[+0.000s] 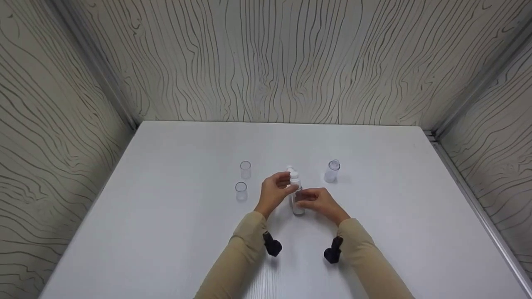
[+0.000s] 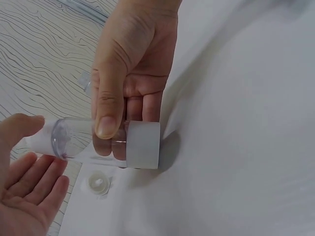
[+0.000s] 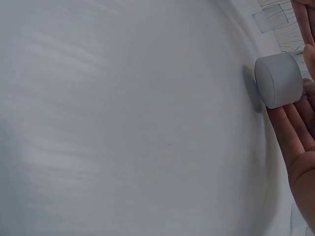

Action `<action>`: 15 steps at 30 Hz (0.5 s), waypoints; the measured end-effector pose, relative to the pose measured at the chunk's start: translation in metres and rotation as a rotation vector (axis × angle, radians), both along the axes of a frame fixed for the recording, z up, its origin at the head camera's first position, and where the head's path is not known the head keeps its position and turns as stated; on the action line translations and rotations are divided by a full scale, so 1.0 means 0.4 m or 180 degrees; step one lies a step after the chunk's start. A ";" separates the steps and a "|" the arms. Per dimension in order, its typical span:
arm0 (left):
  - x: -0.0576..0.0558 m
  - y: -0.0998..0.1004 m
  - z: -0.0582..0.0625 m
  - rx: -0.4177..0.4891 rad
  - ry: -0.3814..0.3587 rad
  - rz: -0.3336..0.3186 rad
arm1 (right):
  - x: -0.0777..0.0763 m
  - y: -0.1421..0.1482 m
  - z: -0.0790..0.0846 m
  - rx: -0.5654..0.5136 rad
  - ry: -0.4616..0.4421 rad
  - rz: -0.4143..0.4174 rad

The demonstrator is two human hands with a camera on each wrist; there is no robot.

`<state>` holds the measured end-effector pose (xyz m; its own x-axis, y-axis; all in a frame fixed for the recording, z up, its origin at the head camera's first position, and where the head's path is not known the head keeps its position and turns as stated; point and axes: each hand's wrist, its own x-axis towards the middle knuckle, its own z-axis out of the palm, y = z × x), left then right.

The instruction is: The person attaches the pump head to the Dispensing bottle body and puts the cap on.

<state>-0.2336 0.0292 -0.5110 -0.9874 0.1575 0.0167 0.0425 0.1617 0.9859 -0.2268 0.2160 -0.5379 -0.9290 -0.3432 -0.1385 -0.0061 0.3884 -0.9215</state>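
A clear bottle (image 1: pixel 297 205) with a white base (image 2: pixel 143 145) stands upright between both hands in the head view. My right hand (image 1: pixel 322 202) grips its clear body, thumb on the near side; its fingers pass behind the bottle in the left wrist view. My left hand (image 1: pixel 274 192) holds the white top piece (image 1: pixel 294 177) at the bottle's upper end between thumb and fingers. A clear rim (image 2: pixel 60 139) encircles the bottle where that white part enters. Only the white base and the right hand's fingers around it show well in the right wrist view.
Left of the hands, two clear open-topped cups (image 1: pixel 245 170) stand on the white table (image 1: pixel 174 216). On the right is a clear cylindrical container (image 1: pixel 331 172). Just behind the bottle sits a small white piece (image 1: pixel 289 168). Patterned walls enclose the table's back and sides.
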 end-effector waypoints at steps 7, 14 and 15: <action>-0.001 0.008 -0.002 -0.0075 0.0016 0.0131 | -0.001 0.000 -0.004 0.0068 0.0014 -0.0018; 0.001 0.011 -0.003 -0.0096 0.0019 0.0191 | -0.004 0.002 -0.009 0.0152 0.0049 -0.0015; 0.001 0.012 -0.003 -0.0101 0.0023 0.0202 | -0.004 0.002 -0.009 0.0157 0.0048 -0.0016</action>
<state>-0.2332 0.0340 -0.5120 -0.9953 0.0952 0.0197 0.0381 0.1955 0.9800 -0.2284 0.2167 -0.5416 -0.9328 -0.3315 -0.1412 -0.0176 0.4333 -0.9011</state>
